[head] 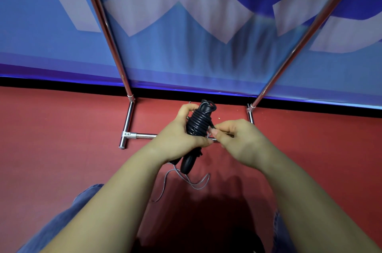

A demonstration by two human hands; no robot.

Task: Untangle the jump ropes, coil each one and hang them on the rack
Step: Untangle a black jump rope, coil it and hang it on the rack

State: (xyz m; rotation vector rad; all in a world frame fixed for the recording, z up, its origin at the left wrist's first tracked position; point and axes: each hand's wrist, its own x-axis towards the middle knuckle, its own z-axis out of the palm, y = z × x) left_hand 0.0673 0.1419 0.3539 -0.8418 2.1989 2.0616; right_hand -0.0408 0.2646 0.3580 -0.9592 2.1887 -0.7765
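- Two jump ropes show: one black jump rope [198, 123], and one thin grey jump rope [187, 180].
- The black jump rope is wound in tight, glossy turns around its own handles into a thick bundle; a looped end sticks out at the top and one rounded handle tip pokes out below the hands.
- Left hand [179, 137] is wrapped around the bundle, holding it upright above the floor [62, 149].
- Right hand [235, 139] pinches the black cord's end just beside the bundle, between thumb and fingers.
- The grey rope lies in loose curves on the red floor, below the bundle.
- One chrome rack [128, 120] stands behind, with two slanting poles and a low crossbar, against a blue and white banner [196, 15].
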